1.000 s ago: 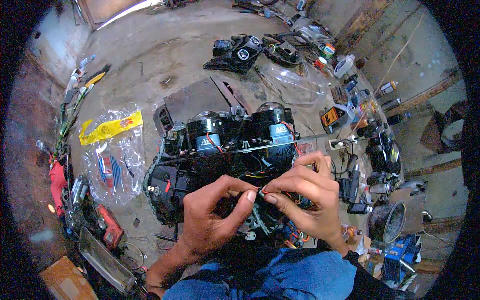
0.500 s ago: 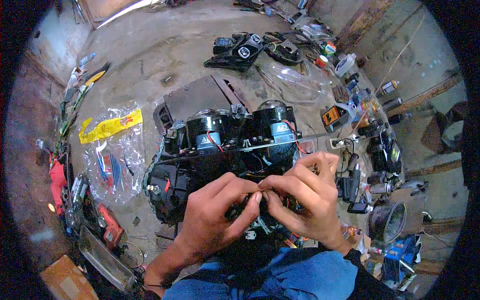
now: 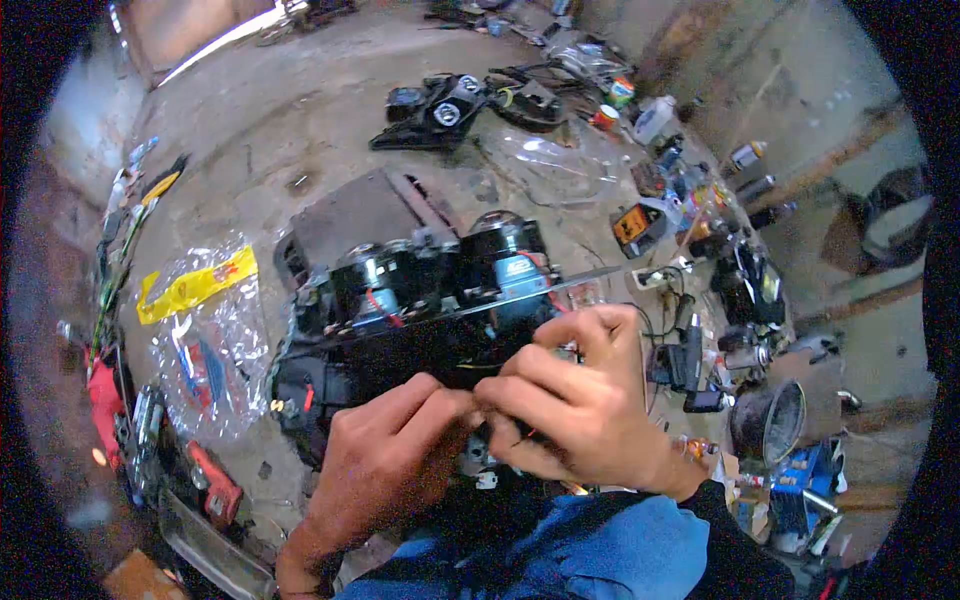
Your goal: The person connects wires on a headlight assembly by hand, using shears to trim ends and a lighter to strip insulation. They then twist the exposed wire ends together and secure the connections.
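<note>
In the head view my left hand (image 3: 395, 440) and my right hand (image 3: 575, 400) meet fingertip to fingertip over the near side of a black headlight assembly (image 3: 400, 350). Both are closed in a pinch on what looks like a thin wire, mostly hidden by the fingers and blurred. Two round projector lamps, one on the left (image 3: 370, 285) and one on the right (image 3: 500, 262), stand up from the assembly. They carry blue labels and red wires. Below my fingers, a small white connector (image 3: 486, 480) shows beside the blue cloth on my lap.
A clear plastic bag (image 3: 205, 380) with a yellow strip lies left, near a red power tool (image 3: 215, 485). Another headlight (image 3: 435, 112) rests on the floor ahead. To the right are a heat-gun-like black tool (image 3: 690, 345), bottles, a metal pot (image 3: 770, 420) and cables.
The view has shifted, so the surroundings sit differently in it. My hands stay together, fingertips still touching; both have moved slightly left in the picture, and the right fingers are more curled.
</note>
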{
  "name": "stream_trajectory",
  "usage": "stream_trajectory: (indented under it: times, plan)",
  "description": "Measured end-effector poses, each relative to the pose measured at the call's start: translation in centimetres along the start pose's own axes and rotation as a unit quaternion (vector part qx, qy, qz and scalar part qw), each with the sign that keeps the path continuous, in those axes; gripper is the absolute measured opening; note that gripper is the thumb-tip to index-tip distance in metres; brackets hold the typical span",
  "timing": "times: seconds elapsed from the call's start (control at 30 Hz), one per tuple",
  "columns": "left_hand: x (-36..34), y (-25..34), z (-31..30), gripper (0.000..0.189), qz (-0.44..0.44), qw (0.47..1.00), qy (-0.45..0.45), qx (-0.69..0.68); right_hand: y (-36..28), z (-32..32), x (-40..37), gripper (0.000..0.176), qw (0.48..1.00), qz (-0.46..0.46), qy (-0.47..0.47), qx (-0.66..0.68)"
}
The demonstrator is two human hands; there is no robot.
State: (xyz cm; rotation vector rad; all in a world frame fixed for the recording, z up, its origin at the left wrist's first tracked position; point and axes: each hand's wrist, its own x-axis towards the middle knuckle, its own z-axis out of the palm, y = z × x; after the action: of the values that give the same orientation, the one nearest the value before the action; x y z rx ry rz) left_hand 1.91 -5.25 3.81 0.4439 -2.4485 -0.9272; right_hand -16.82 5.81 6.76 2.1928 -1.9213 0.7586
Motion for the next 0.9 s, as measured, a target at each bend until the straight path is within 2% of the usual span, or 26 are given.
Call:
stream_trajectory:
  times: [0.2, 0.33, 0.5, 0.63, 0.73, 0.83, 0.9]
  plan:
    - [0.2, -0.5, -0.7, 0.029, 0.036, 0.996, -0.077, 0.012, 0.3, 2.0, -2.6, 0.041, 0.997, -0.012, 0.052, 0.05]
    - [0.3, -1.0, -1.3, 0.036, 0.072, 0.988, -0.127, 0.059, 0.2, 2.7, -3.2, 0.038, 0.997, -0.007, 0.062, 0.044]
    - [0.9, -1.0, -1.8, 0.036, 0.096, 0.979, -0.162, 0.082, 0.4, 3.0, -3.4, 0.035, 0.997, -0.016, 0.06, 0.042]
    - [1.6, -0.4, -2.8, 0.034, 0.116, 0.967, -0.2, 0.104, 1.3, 2.5, -3.4, 0.04, 0.999, -0.015, 0.03, 0.038]
    - [2.0, 0.0, -3.1, 0.032, 0.081, 0.97, -0.186, 0.133, 1.4, 1.9, -3.6, 0.041, 0.998, -0.021, 0.019, 0.049]
    - [1.7, 0.0, -2.6, 0.027, 0.035, 0.987, -0.13, 0.089, 1.0, 1.6, -3.9, 0.037, 0.997, -0.014, 0.053, 0.046]
    - [1.4, -0.2, -1.6, 0.022, 0.011, 0.998, -0.054, 0.035, 0.8, 1.1, -3.9, 0.031, 0.996, -0.002, 0.069, 0.061]
